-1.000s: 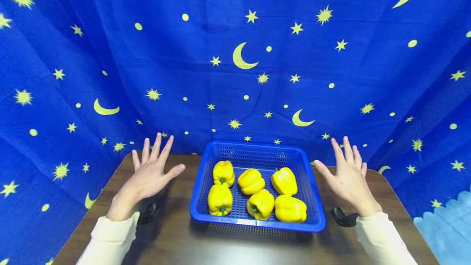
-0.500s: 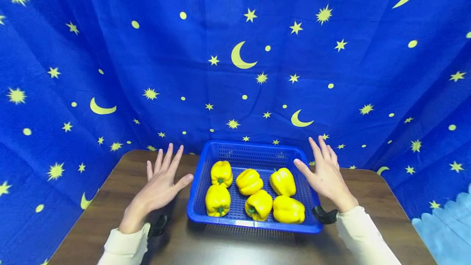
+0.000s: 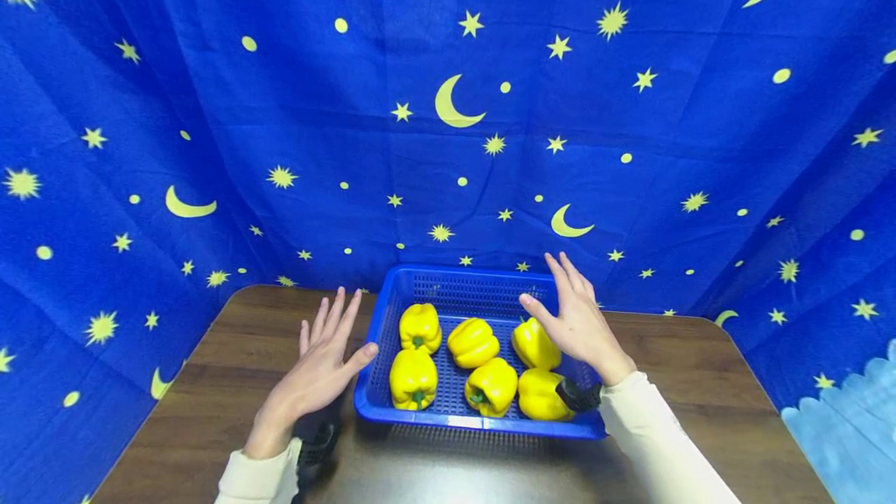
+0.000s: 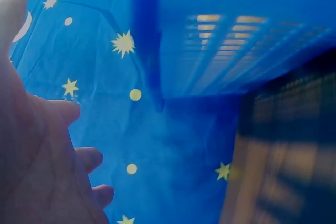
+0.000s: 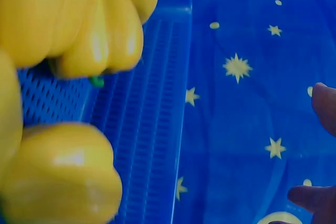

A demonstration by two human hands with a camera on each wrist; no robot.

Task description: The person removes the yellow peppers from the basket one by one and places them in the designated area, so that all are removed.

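Several yellow bell peppers [image 3: 473,343] lie in a blue plastic basket [image 3: 483,425] on the table. My left hand [image 3: 315,370] hovers just left of the basket, fingers spread and holding nothing; in the left wrist view the basket's slotted side [image 4: 220,61] is beside it. Over the basket's right side is my right hand [image 3: 577,327], its fingers extended and nothing in them. It hides part of the back right pepper [image 3: 533,344], while its wrist strap covers part of the front right pepper [image 3: 542,393]. The right wrist view shows peppers [image 5: 63,171] close below.
The brown wooden table [image 3: 700,395] extends to both sides of the basket. A blue cloth [image 3: 392,146] with yellow stars and moons hangs behind and at the sides. Light blue scalloped fabric [image 3: 850,418] sits at the right edge.
My right hand has moved left from beside the basket to over its right side. The left hand has come right and slightly nearer me, closer to the basket. The peppers stay put.
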